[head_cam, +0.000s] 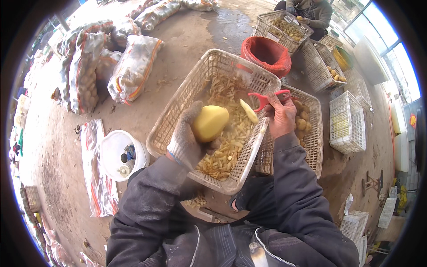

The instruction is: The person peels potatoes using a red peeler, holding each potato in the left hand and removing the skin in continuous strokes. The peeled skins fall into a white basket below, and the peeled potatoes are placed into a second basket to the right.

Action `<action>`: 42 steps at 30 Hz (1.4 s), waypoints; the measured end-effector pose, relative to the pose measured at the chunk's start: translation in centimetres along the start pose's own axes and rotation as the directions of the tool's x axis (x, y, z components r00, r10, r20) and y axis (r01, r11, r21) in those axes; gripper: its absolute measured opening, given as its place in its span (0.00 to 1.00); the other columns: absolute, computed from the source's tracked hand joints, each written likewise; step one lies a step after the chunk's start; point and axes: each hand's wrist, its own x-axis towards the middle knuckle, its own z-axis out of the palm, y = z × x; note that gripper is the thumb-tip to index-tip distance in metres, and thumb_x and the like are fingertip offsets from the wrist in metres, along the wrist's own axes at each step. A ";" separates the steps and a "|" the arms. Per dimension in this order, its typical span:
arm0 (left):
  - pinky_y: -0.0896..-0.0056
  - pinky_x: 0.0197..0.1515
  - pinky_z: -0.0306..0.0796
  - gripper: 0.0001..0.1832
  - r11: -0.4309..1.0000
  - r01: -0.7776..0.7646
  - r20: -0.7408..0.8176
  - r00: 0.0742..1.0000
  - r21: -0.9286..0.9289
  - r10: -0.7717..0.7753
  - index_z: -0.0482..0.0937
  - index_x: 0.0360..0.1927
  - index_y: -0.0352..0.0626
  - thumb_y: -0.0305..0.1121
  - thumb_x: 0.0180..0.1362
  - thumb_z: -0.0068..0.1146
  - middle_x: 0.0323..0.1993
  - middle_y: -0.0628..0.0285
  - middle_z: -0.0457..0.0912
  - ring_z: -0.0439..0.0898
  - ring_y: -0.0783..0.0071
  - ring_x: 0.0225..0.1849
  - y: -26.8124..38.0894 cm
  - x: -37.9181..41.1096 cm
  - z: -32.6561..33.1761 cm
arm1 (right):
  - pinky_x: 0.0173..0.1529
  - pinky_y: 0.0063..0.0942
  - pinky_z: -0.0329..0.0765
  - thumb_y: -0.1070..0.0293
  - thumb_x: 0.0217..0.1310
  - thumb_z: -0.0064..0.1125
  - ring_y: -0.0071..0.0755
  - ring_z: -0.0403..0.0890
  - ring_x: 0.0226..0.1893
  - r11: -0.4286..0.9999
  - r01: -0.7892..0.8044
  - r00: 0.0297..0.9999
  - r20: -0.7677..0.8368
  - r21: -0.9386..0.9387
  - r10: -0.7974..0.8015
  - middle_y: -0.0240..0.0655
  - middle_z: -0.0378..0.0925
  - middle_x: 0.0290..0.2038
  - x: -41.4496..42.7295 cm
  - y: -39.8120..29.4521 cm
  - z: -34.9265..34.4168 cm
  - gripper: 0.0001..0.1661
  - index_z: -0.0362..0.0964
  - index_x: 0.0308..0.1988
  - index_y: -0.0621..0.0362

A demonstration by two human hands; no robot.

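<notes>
My left hand (pixel 190 140), in a pale knitted work glove, holds a large peeled yellow potato (pixel 210 123) above a plastic crate (pixel 217 55) of peelings. Bare, my right hand (pixel 282 115) grips a red peeler (pixel 267 99) over the crate's right side, apart from the potato. A pale peel strip (pixel 249 111) shows just left of the peeler, over the crate; whether it touches the peeler I cannot tell. Many peelings (pixel 227 152) lie in the crate below both hands. To the right, partly behind my right arm, a second crate (pixel 317 133) holds unpeeled potatoes (pixel 302 124).
A roll of red mesh (pixel 266 55) stands beyond the crate. Filled sacks (pixel 135 66) lie back left; a white bucket (pixel 141 150) with small items stands left beside flattened sacking (pixel 95 167). A co-worker (pixel 317 16) handles potatoes near another crate (pixel 262 25). An empty crate (pixel 347 123) stands right.
</notes>
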 end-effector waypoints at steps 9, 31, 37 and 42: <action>0.69 0.30 0.72 0.32 0.997 -0.030 -0.181 0.983 0.067 0.041 0.83 0.52 0.47 0.68 0.72 0.51 0.38 0.63 0.86 0.81 0.71 0.27 -0.6 0.7 0.6 | 0.27 0.21 0.77 0.71 0.70 0.73 0.20 0.83 0.26 0.997 -0.038 0.905 0.425 0.066 0.006 0.35 0.88 0.35 -8.0 -2.9 7.5 0.09 0.78 0.43 0.57; 0.71 0.29 0.70 0.24 0.998 -0.032 -0.246 0.968 0.046 0.042 0.83 0.53 0.48 0.59 0.75 0.54 0.39 0.65 0.88 0.81 0.73 0.30 -0.4 0.9 1.1 | 0.28 0.22 0.79 0.73 0.71 0.72 0.23 0.84 0.25 0.995 -0.097 0.897 0.436 0.026 0.077 0.35 0.89 0.35 -8.7 -1.6 7.8 0.08 0.78 0.44 0.57; 0.71 0.32 0.75 0.26 0.992 -0.027 -0.429 0.900 0.127 0.079 0.81 0.59 0.45 0.56 0.74 0.58 0.46 0.61 0.88 0.86 0.68 0.37 0.2 -0.1 2.9 | 0.27 0.21 0.77 0.67 0.71 0.73 0.21 0.81 0.23 0.981 -0.105 0.974 0.214 0.166 0.068 0.29 0.85 0.32 -4.5 -1.5 5.5 0.09 0.78 0.44 0.53; 0.70 0.31 0.74 0.26 0.989 -0.039 -0.164 0.985 0.143 0.062 0.81 0.59 0.44 0.57 0.75 0.55 0.43 0.61 0.87 0.83 0.71 0.34 0.0 -0.1 1.0 | 0.30 0.21 0.77 0.69 0.71 0.73 0.19 0.79 0.23 0.979 0.109 0.994 0.025 -0.170 -0.106 0.29 0.85 0.33 -1.1 -0.6 1.5 0.08 0.79 0.43 0.55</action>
